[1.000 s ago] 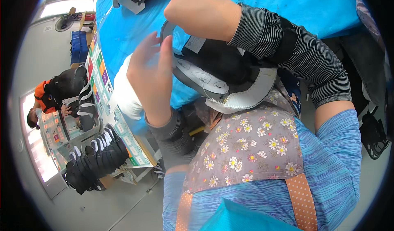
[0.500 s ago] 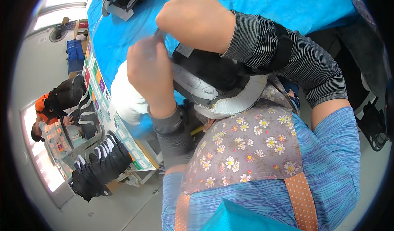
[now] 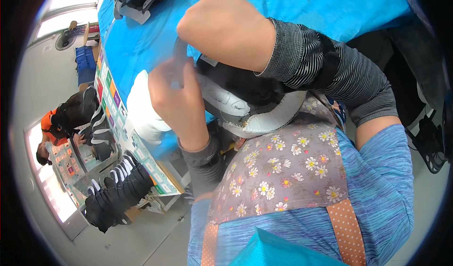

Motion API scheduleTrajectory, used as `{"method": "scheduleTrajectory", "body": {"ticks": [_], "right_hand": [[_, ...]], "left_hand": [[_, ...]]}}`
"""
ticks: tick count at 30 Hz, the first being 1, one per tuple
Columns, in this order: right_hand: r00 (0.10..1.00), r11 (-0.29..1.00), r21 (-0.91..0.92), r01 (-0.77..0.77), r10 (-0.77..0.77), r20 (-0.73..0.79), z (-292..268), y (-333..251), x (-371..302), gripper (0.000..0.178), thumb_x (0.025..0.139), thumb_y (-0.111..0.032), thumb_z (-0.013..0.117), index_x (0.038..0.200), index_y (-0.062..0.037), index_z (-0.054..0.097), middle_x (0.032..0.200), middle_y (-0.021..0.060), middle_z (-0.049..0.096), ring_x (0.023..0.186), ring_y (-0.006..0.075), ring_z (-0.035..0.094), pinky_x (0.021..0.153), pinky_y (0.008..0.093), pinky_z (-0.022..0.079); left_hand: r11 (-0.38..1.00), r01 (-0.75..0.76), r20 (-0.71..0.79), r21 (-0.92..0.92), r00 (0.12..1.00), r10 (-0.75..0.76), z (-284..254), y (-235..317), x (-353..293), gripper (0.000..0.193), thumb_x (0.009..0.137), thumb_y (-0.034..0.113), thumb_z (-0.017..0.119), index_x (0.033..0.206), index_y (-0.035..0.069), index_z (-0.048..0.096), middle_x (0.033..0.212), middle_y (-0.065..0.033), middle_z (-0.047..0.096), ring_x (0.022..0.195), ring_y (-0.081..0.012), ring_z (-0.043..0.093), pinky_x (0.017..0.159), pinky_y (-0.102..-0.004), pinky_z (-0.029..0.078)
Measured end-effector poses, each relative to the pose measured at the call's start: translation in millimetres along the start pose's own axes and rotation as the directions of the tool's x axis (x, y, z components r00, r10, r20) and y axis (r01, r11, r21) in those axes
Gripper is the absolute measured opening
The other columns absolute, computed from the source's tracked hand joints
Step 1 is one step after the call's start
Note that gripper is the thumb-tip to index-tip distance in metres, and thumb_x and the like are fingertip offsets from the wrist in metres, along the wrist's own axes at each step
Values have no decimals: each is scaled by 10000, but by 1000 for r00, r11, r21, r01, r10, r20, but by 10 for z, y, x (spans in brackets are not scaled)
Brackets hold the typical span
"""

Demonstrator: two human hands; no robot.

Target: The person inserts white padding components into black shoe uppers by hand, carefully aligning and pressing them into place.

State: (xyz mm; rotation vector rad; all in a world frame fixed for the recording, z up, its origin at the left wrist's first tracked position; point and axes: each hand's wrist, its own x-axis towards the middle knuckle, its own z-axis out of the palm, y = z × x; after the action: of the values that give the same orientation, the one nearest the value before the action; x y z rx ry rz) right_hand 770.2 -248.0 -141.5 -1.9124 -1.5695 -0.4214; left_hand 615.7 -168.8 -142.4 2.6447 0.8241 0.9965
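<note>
The black-and-white stitched piece (image 3: 236, 84) lies at the bench's (image 3: 302, 4) near edge, its white rim against the floral apron (image 3: 283, 171), which presumably steadies it; the left hand (image 3: 174, 96) is bent around a grey strip (image 3: 180, 51) at the far end, but blur leaves its grip undetermined; the right hand (image 3: 224, 27) arches over the same strip, probably for control from above, fingers hidden, grip likewise undetermined.

A sewn piece (image 3: 236, 83), which looks like a shoe upper, is black inside, grey and white outside. Its side carries a white panel (image 3: 225, 101) with thin dark curved lines. At the near end, a white band (image 3: 276, 120) bends round with stitched edge, just beside the apron (image 3: 283, 171). The far end is partly hidden and blurred.
</note>
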Motion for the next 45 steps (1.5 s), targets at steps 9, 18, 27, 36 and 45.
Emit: {"method": "scheduleTrajectory", "body": {"ticks": [9,18,27,36,45], "right_hand": [[999,999,-27,30,-31,-15,-30,-45,-42,63,737,-145,727,758,-89,747,764,91,725,795,249,751,656,338,588],[988,991,112,71,-54,-142,-31,7,-79,51,725,-116,691,735,-65,691,702,113,671,724,294,711,629,382,562],[969,981,94,169,-148,-198,37,45,-95,169,713,-76,750,870,-74,688,867,59,691,887,245,710,704,344,593],[978,982,70,173,-163,-129,133,92,-55,195,721,-29,751,895,-71,673,965,49,682,980,233,685,736,335,597],[975,941,280,192,-151,-162,-17,115,-48,103,761,-89,623,835,-37,574,828,115,571,851,309,616,703,380,525]], "left_hand": [[1000,-12,22,2,1000,12,16,-195,-75,158,874,75,740,943,-22,635,826,-76,612,723,-162,547,637,-293,472],[988,70,15,-135,998,-69,-24,-128,-249,273,865,48,754,1115,6,654,975,-67,590,821,-123,556,637,-254,497],[986,95,-13,-136,995,-97,-41,-30,-239,263,835,-10,738,1093,8,687,871,-93,642,770,-204,647,667,-329,508],[997,-43,-30,-70,999,41,-19,-121,-236,196,879,80,758,1066,41,712,838,-17,576,699,-109,519,584,-252,423],[989,22,-19,-144,1000,-25,-16,-120,-235,209,873,70,753,1076,45,710,833,-12,572,688,-104,514,578,-246,419]]}}
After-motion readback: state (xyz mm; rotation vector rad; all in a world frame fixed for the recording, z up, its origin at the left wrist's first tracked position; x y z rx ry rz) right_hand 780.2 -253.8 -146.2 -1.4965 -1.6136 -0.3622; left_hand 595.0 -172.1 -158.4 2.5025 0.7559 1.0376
